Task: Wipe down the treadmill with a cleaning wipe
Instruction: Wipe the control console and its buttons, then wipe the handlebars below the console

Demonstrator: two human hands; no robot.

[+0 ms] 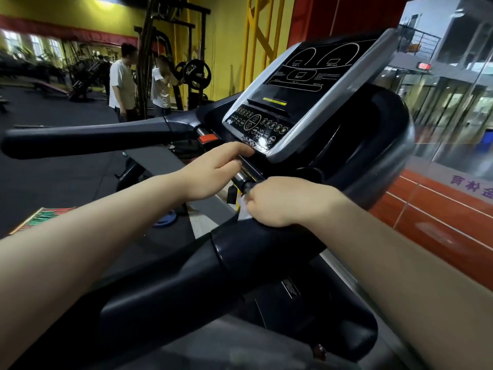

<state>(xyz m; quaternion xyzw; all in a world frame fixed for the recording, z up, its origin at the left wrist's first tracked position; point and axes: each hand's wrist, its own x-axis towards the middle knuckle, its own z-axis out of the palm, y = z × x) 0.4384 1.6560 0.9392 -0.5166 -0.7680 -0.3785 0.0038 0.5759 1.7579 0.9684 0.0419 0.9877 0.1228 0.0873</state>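
The wiping step looks in hand: the right hand pinches a pale crumpled cleaning wipe against the chrome crossbar below the black treadmill console, the left hand curls its fingers over that bar further left, and the next move likely calls for sliding the wipe along it.

The dark gym floor carries the treadmill, a blue weight plate lying flat beside its deck, and a red-and-green mat at the left.

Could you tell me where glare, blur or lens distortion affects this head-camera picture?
In the head view, glare whitens a patch of the console's lower button panel beside the left hand; the right hand is slightly smeared by motion; the background people are soft; the wide lens bows the near handrail and tilts the scene.
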